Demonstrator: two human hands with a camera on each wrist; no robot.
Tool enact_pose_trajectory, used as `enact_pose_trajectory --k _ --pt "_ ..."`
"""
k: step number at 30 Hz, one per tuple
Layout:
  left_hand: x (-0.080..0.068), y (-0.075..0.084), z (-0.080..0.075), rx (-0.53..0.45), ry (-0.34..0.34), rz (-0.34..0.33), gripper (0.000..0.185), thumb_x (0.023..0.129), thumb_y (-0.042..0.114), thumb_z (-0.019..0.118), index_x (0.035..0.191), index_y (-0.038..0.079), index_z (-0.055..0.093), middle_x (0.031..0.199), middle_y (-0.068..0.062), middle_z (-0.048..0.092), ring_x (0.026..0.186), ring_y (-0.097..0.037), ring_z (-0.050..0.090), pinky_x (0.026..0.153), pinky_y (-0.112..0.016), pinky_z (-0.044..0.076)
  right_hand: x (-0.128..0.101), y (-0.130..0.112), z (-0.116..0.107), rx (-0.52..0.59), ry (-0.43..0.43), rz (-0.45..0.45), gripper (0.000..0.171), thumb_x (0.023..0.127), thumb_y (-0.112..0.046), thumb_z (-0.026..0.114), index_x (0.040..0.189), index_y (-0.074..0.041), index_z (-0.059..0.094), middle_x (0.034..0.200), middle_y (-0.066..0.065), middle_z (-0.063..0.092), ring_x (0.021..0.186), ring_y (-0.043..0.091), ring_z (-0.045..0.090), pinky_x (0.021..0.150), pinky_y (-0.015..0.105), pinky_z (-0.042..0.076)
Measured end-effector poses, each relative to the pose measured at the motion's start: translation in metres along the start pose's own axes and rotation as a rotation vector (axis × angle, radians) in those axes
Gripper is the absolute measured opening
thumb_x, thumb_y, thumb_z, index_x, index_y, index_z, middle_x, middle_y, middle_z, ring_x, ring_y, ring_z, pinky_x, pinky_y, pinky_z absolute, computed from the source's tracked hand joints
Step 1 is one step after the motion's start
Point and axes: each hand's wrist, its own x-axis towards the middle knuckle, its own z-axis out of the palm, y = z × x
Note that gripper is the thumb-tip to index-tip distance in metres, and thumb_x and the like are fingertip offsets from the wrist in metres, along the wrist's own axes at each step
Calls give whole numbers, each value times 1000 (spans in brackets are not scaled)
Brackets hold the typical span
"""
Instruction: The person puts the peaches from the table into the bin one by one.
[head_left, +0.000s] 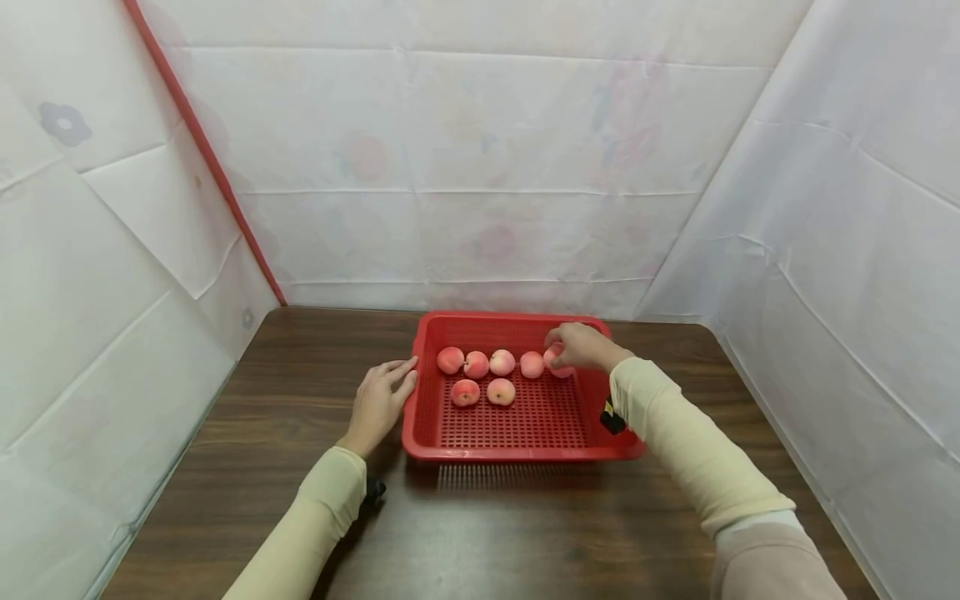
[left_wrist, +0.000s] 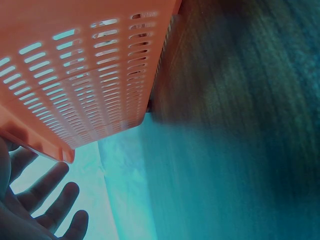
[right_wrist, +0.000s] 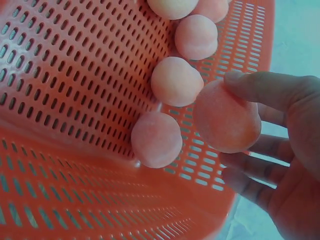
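A red perforated basket (head_left: pixel 517 446) stands on the dark wooden table (head_left: pixel 525 533). Several pink peaches lie inside: a back row (head_left: pixel 476 364) and two in front of it (head_left: pixel 500 391). My right hand (head_left: pixel 581 348) grips one peach (head_left: pixel 555 357) at the right end of the back row, low over the basket floor. In the right wrist view the thumb (right_wrist: pixel 260 85) lies over this peach (right_wrist: pixel 227 117) with fingers curled beneath, next to another peach (right_wrist: pixel 156 139). My left hand (head_left: pixel 382 392) lies flat on the table with straight fingers touching the basket's left rim (left_wrist: pixel 75 75).
White sheeting walls off the table at the back, left and right. A red strip (head_left: pixel 202 150) runs down the left corner. Bare wood (left_wrist: pixel 240 100) lies left of and in front of the basket. A small black device (head_left: pixel 611 417) sits on my right wrist.
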Motion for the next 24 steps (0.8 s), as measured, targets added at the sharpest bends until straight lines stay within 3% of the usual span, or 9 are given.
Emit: enact_pose_trajectory --k 9,20,24 --pt "-4 1 2 -8 -6 -6 36 97 28 61 130 15 65 124 -16 65 116 -34 55 100 -55 44 3 -2 13 -36 -38 -56 40 79 -20 76 117 -9 69 115 7 67 93 20 55 84 37 46" --pt "-4 2 2 -6 -6 -2 36 97 29 60 130 16 64 124 -16 65 116 -34 55 99 -54 44 9 -7 28 -16 -150 -22 26 80 -18 77 104 -12 70 88 -1 66 79 15 56 71 30 48" --pt "-5 1 3 -2 -6 -2 36 97 29 59 130 16 65 124 -16 65 117 -34 55 99 -55 44 9 -9 35 -19 -170 -13 24 82 -17 76 104 -12 70 86 -2 64 77 15 54 70 29 46"
